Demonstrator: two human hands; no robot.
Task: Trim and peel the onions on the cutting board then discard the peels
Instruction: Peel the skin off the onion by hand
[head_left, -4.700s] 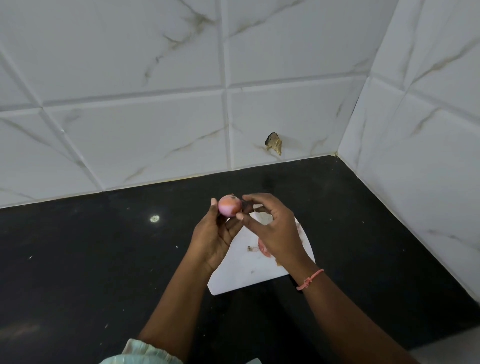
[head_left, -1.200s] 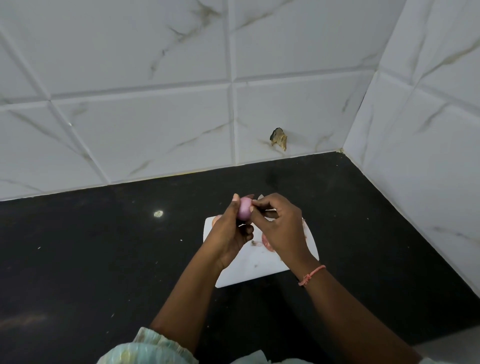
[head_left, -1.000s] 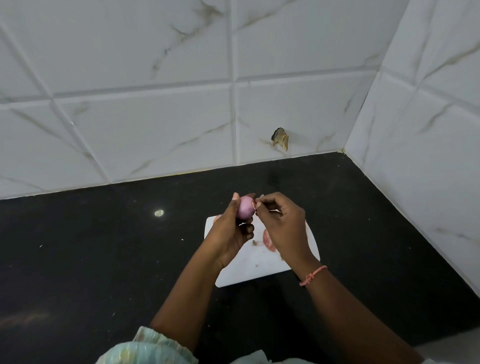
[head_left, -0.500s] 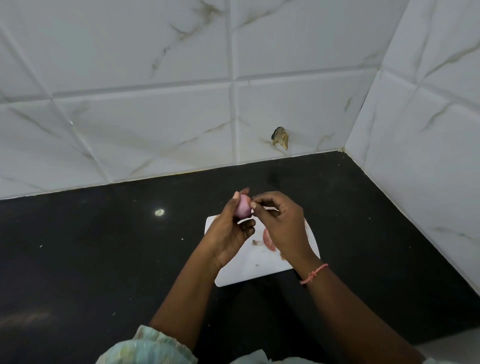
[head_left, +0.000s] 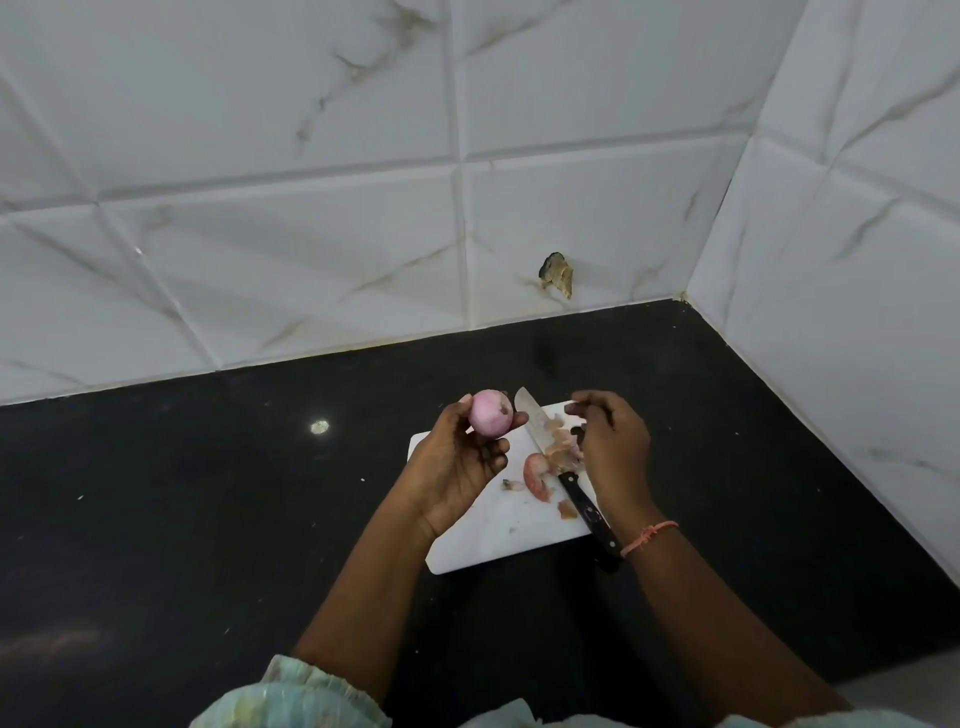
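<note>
We see the black tabletop (head_left: 208, 519) carrying a white cutting board (head_left: 498, 530), where a knife (head_left: 558, 462) and peels (head_left: 550, 457) lie. Our left hand (head_left: 457, 467) has its grip round the peeled onion (head_left: 491, 413), raised above the board; the right hand (head_left: 613, 447) hovers over the peels, its grip loose, released.

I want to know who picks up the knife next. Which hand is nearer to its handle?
Right. The right hand hovers just beside the knife lying on the cutting board; the left hand holds the onion across the blade.
</note>
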